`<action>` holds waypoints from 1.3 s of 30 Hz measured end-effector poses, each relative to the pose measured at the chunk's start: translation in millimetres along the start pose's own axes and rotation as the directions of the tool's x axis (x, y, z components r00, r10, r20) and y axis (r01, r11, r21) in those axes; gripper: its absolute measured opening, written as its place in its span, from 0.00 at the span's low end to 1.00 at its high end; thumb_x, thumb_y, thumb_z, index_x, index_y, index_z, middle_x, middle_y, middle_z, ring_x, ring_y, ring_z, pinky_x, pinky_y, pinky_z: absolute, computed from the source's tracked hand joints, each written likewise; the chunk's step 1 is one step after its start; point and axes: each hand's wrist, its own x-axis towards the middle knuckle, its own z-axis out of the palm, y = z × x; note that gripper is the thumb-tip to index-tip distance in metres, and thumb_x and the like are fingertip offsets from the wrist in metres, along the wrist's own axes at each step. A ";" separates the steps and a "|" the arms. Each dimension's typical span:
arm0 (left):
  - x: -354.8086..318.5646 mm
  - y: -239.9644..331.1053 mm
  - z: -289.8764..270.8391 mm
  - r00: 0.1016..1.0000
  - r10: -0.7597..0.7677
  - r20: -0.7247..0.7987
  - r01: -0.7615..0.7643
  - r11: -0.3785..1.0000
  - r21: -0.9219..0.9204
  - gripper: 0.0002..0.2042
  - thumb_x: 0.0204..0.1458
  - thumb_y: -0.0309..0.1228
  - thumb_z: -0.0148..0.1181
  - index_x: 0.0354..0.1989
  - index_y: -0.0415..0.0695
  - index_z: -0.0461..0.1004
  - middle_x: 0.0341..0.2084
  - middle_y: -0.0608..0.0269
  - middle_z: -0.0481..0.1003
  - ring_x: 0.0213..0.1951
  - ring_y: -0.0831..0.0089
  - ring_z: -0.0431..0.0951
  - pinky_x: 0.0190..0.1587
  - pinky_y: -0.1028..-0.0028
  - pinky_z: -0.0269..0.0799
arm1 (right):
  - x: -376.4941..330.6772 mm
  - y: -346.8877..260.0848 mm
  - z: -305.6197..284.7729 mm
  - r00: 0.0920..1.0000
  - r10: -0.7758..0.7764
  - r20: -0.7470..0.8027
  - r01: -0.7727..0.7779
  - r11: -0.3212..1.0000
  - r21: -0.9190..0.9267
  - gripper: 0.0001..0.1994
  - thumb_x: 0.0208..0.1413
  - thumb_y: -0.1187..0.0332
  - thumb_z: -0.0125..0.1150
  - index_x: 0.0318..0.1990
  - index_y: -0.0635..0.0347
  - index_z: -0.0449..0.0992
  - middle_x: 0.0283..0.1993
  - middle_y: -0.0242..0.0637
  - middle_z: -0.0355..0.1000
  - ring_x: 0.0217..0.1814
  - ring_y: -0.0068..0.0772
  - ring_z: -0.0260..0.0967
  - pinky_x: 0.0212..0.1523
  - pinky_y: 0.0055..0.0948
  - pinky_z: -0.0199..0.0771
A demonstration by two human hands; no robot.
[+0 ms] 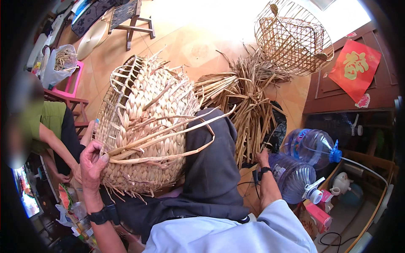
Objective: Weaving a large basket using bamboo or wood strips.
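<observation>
A large basket (158,95) of plaited dried stalks on a rod frame lies tilted across my lap, with loose ends bristling from its surface. At its lower left edge my left hand (93,162) is closed, thumb pressed on the base of long loose stalks (168,137) that fan out to the right over the weave. To the right of my knee, a thick bundle of dried stalks (249,114) spreads over the floor. Low down at the bundle's side is my right hand (262,157), its small-looking fingers drawn together on stalk ends there.
Beyond the bundle stands an open lattice basket frame (295,42). Two large plastic water bottles (291,177) lie right of my right arm, by a dark wooden cabinet (350,97). At left sits another person (55,122), hands low; a folding stool (130,21) is farther back.
</observation>
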 end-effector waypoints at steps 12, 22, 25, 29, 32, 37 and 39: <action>-14.3 16.9 -5.9 0.998 -0.057 -0.040 0.060 0.996 0.067 0.13 0.56 0.33 0.70 0.40 0.41 0.71 0.36 0.71 0.66 0.35 0.85 0.64 0.37 0.83 0.60 | -60.7 -97.8 36.1 0.902 -0.053 0.429 -0.222 0.795 0.565 0.09 0.67 0.67 0.63 0.41 0.66 0.77 0.26 0.34 0.73 0.20 0.25 0.66 0.22 0.25 0.66; -19.3 7.6 -11.0 0.996 -0.082 -0.047 0.084 0.996 0.039 0.13 0.56 0.31 0.69 0.42 0.41 0.72 0.38 0.70 0.69 0.38 0.85 0.68 0.42 0.82 0.64 | -206.6 -93.3 35.0 0.797 -0.230 0.558 0.135 0.969 0.207 0.15 0.61 0.62 0.58 0.44 0.64 0.84 0.47 0.55 0.82 0.44 0.59 0.82 0.44 0.51 0.82; -8.7 3.8 -3.8 0.994 -0.102 -0.029 0.103 0.994 0.023 0.13 0.56 0.30 0.68 0.43 0.40 0.72 0.37 0.71 0.70 0.39 0.85 0.69 0.44 0.81 0.65 | -214.8 -61.3 12.1 0.819 -0.229 0.527 0.232 0.971 0.062 0.14 0.58 0.63 0.60 0.43 0.62 0.84 0.45 0.53 0.82 0.44 0.58 0.82 0.44 0.51 0.81; -13.8 7.4 -5.9 0.994 -0.101 -0.044 0.101 0.995 0.015 0.12 0.56 0.30 0.68 0.43 0.40 0.73 0.34 0.73 0.69 0.38 0.85 0.69 0.42 0.82 0.66 | -205.9 -31.5 -5.8 0.800 -0.271 0.536 0.395 0.910 -0.130 0.13 0.54 0.65 0.64 0.43 0.60 0.84 0.43 0.51 0.83 0.44 0.56 0.82 0.43 0.50 0.81; -11.3 2.8 -2.9 0.997 0.064 -0.050 -0.055 0.984 0.168 0.10 0.56 0.31 0.67 0.39 0.41 0.75 0.31 0.74 0.70 0.35 0.85 0.69 0.39 0.80 0.67 | -174.6 -26.1 -7.8 0.736 -0.341 0.585 0.555 0.798 -0.233 0.12 0.51 0.67 0.67 0.42 0.59 0.85 0.41 0.49 0.83 0.44 0.54 0.82 0.42 0.49 0.81; 2.7 -1.4 1.1 0.997 0.040 0.070 -0.046 0.995 0.084 0.18 0.70 0.45 0.54 0.39 0.40 0.78 0.29 0.75 0.69 0.34 0.85 0.64 0.39 0.80 0.62 | -120.5 -117.9 -79.7 0.661 -0.695 0.281 0.750 0.619 -0.233 0.10 0.49 0.72 0.68 0.40 0.63 0.83 0.36 0.52 0.81 0.38 0.47 0.82 0.41 0.44 0.80; -6.8 -2.7 -4.0 0.996 0.083 0.016 -0.083 0.996 0.014 0.23 0.71 0.50 0.51 0.39 0.40 0.78 0.30 0.75 0.70 0.36 0.84 0.66 0.42 0.78 0.63 | -129.4 -199.8 -123.2 0.698 -0.676 0.236 0.608 0.734 0.304 0.05 0.58 0.72 0.66 0.34 0.63 0.78 0.28 0.36 0.79 0.30 0.31 0.78 0.32 0.30 0.76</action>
